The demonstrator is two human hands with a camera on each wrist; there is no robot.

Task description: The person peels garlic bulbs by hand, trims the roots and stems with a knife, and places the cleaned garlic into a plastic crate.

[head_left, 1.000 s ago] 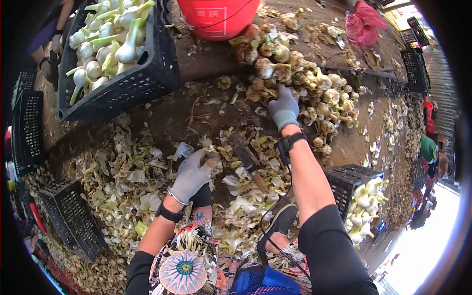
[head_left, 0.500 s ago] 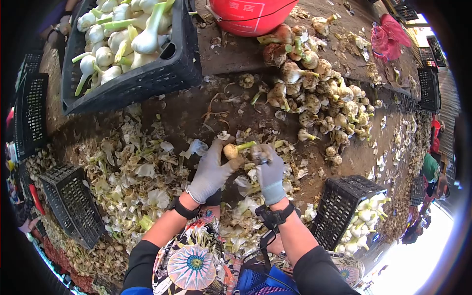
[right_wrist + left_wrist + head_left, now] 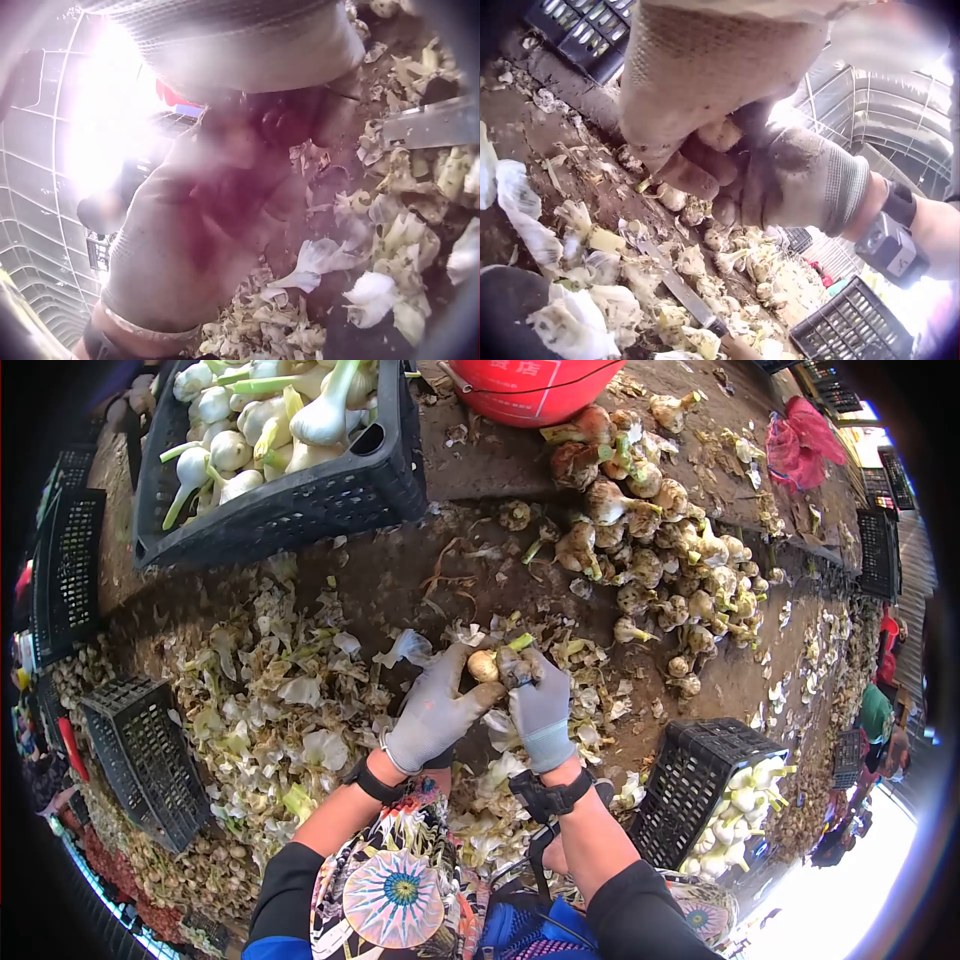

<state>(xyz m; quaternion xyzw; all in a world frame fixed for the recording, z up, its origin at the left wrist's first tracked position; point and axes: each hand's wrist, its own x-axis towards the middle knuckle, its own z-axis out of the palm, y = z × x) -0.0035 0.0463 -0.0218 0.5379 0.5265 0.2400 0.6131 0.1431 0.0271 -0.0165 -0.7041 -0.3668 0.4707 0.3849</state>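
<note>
In the head view both gloved hands meet low over the scraps in front of the body. The left hand (image 3: pixel 432 712) holds a garlic bulb (image 3: pixel 484 666) with a short green stem, its thumb against the near side. From the other side the right hand (image 3: pixel 541 712) grips the same bulb, its dirty glove fingers curled at the stem end. Seen from the left wrist, a patch of the bulb (image 3: pixel 720 136) shows between the gloves. A knife (image 3: pixel 681 291) lies below on the peelings, its blade (image 3: pixel 435 124) also in the right wrist view.
A pile of unpeeled garlic (image 3: pixel 690 575) lies ahead right, near a red bucket (image 3: pixel 540 395). Crates of cleaned garlic stand at far left (image 3: pixel 285 510) and near right (image 3: pixel 690 790). Another black crate (image 3: pixel 145 760) tilts at left. Garlic skins (image 3: pixel 270 690) cover the ground.
The right hand has come back from the pile to the left hand. Between them is now a bulb, and the hands have drawn closer around it over the last half second.
</note>
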